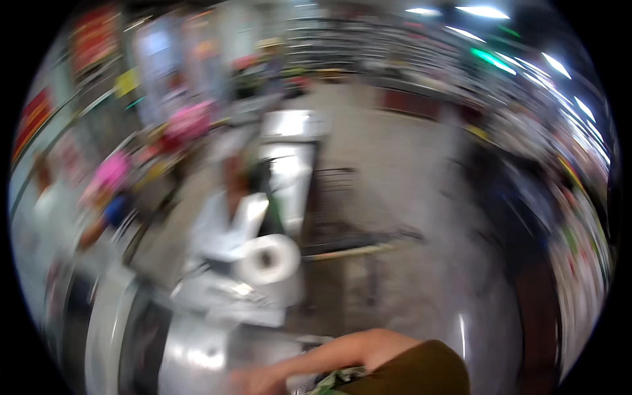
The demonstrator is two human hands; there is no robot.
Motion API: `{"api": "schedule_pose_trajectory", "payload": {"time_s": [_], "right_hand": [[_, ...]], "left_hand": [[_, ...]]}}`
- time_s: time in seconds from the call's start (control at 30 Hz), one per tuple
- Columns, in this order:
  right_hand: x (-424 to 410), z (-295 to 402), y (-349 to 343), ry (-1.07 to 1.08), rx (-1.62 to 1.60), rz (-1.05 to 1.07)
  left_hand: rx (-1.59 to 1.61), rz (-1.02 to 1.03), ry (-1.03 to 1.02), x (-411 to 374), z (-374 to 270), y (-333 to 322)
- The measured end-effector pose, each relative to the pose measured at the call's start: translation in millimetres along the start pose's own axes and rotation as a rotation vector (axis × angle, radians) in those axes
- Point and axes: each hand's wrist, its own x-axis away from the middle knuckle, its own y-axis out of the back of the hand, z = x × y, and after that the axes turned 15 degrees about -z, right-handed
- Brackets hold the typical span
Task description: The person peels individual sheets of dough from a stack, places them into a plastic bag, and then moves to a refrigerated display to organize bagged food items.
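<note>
The whole view is smeared by motion. From the lower right, my right arm in a brown sleeve (419, 373) reaches left, low over a stainless-steel counter (195, 348). My right hand (261, 381) is at the bottom edge, at or just above the metal; blur hides its fingers and whether anything is in them. My left hand is out of view. Beyond the right hand, a large white roll (286, 264), perhaps of plastic bags, stands at the counter. Crumpled whitish plastic (247, 301) lies beside its base. Green patterned fabric (340, 380) shows under my forearm.
A shopping cart (363, 244) stands right of the counter on the pale floor (395, 148). At far left is a person (57, 222) in a light top, near pink items (190, 121). Blurred shelves (321, 42) line the back. Dark shapes (518, 212) fill the right.
</note>
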Motion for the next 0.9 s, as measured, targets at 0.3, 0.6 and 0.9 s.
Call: {"api": "schedule_pose_trajectory", "payload": {"time_s": [0.3,0.6,0.9], "right_hand": [[57.0,-83.1,-103.2,0.523,-0.252,-0.33],[296.9,-16.4,-234.8,0.09,-0.407,-0.998],[428.5,22.8,-345.8,-0.18,-0.308,-1.414]], "left_hand": [[0.228,0.254,-0.198,74.0,-53.0,18.4],[0.13,0.333,-0.537,166.5,-57.4,68.7],[0.676,0.446,-0.983,228.1,-184.0,51.5]]}}
